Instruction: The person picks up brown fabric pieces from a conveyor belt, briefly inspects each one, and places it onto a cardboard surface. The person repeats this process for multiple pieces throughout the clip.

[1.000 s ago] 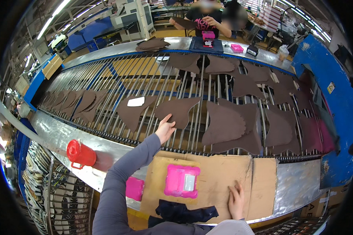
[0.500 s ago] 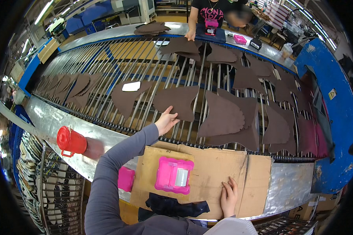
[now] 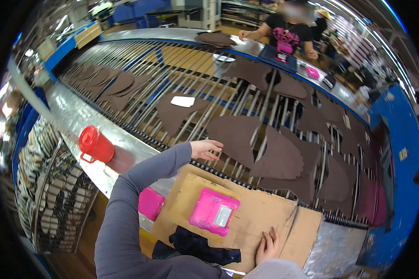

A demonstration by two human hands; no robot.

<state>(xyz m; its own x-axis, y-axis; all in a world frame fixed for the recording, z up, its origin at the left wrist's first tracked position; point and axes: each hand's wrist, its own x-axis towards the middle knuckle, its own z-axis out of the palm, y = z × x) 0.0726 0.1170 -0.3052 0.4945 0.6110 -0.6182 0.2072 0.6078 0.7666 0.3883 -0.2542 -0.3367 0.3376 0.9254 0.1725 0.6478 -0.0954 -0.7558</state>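
My left hand reaches over the near edge of the roller rack, fingers stretched out and holding nothing. Its fingertips are at the lower left edge of a flat dark-brown cut piece; whether they touch it I cannot tell. Overlapping brown pieces lie just to the right. My right hand rests on a cardboard sheet, fingers loosely bent and slightly apart, with nothing held. Between my arms a pink plastic box with a pale label sits on the cardboard, and a crumpled dark cloth lies in front of it.
A red lidded bucket and a pink box stand left of the cardboard. Another brown piece carries a white card. A blue machine housing bounds the right end. Across the rack stands a co-worker.
The view has turned, shifting the scene. My left hand has drawn back from the brown piece to its edge. The co-worker has let go of a far piece; my right hand stays on the cardboard.
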